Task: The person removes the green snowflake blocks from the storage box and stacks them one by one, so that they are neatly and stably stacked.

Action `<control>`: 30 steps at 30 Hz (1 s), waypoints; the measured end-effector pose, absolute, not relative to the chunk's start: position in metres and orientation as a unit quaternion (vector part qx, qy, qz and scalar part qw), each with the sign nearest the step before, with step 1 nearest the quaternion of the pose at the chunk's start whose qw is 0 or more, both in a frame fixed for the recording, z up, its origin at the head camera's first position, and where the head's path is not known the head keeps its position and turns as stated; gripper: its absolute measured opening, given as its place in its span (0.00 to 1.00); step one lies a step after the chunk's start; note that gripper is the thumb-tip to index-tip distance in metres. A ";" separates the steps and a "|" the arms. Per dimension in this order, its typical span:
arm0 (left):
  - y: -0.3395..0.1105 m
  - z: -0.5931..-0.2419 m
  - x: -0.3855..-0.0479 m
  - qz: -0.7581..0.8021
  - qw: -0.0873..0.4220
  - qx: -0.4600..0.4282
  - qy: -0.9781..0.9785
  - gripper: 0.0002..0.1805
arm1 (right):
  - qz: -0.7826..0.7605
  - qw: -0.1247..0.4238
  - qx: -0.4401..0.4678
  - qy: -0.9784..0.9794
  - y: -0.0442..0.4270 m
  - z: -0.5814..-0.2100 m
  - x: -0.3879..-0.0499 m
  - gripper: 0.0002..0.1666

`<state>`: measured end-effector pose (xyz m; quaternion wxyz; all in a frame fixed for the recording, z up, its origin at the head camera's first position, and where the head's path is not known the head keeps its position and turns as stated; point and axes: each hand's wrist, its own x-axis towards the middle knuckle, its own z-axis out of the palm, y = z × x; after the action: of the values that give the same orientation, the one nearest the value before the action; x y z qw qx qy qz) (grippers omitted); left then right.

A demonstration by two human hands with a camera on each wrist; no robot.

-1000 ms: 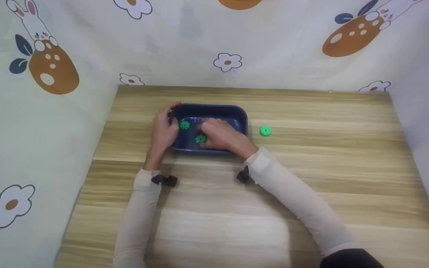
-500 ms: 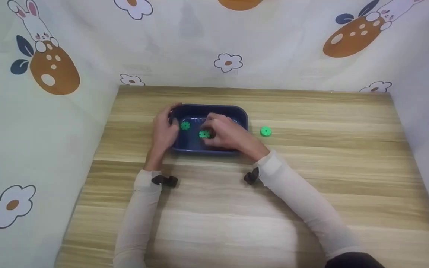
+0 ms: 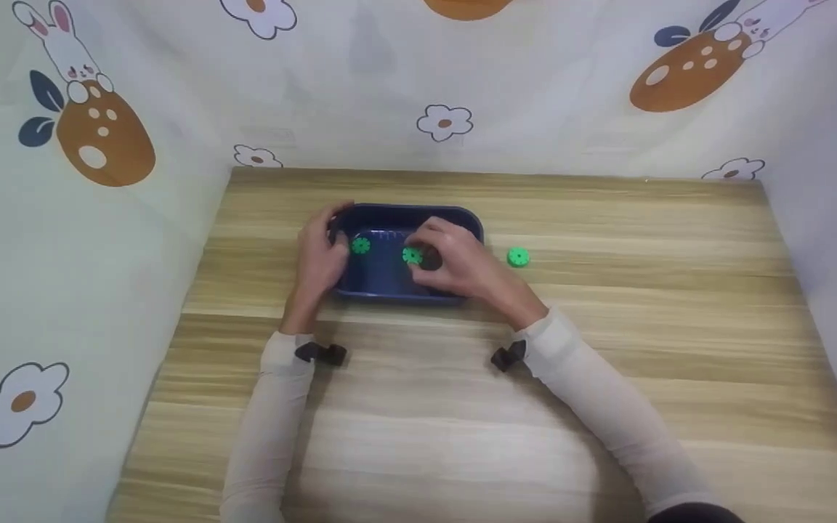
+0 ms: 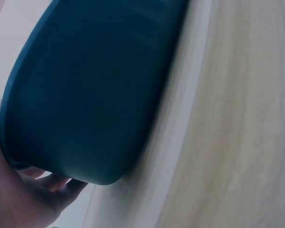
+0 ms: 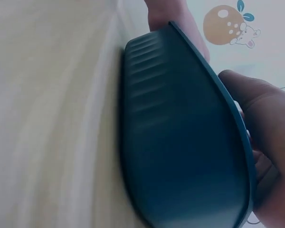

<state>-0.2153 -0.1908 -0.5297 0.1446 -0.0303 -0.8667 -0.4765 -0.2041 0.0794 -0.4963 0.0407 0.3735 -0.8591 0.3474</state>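
A dark blue rectangular tray [image 3: 382, 282] stands on the wooden table. My left hand [image 3: 320, 254] grips its left end, thumb inside the rim and fingers round the outside. Over the right half of the tray, my right hand [image 3: 466, 263] pinches a green notched disc [image 3: 412, 256] between thumb and fingers. A second green disc [image 3: 361, 245] lies inside, near the left thumb. Right of the tray, another green disc [image 3: 518, 257] rests on the table. Both wrist views mostly show the tray's outer wall [image 4: 85, 95]; the pinched disc is hidden there.
The wood-grain table [image 3: 447, 436] extends in front of the tray and to its right. A pale cloth backdrop [image 3: 360, 94] with rabbit and flower prints encloses the back and sides. Black wrist mounts [image 3: 322, 354] sit on both forearms.
My right hand has lifted the pinched green disc from the tray floor and moved it rightward and slightly back. The left hand and tray have stayed in place.
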 end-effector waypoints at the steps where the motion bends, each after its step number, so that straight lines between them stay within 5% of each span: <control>1: -0.191 -0.530 -0.215 -0.476 0.144 -0.030 -0.867 0.29 | 0.351 0.044 0.373 -0.857 0.081 -0.498 -0.202 0.18; 30: -0.191 -0.530 -0.216 -0.484 0.145 -0.039 -0.862 0.29 | 0.431 0.124 0.401 -0.799 0.146 -0.503 -0.183 0.17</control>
<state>-0.2156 -0.1908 -0.5302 0.1452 -0.0385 -0.8623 -0.4836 -0.1828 0.1459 -0.5028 0.1238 0.4009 -0.7991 0.4306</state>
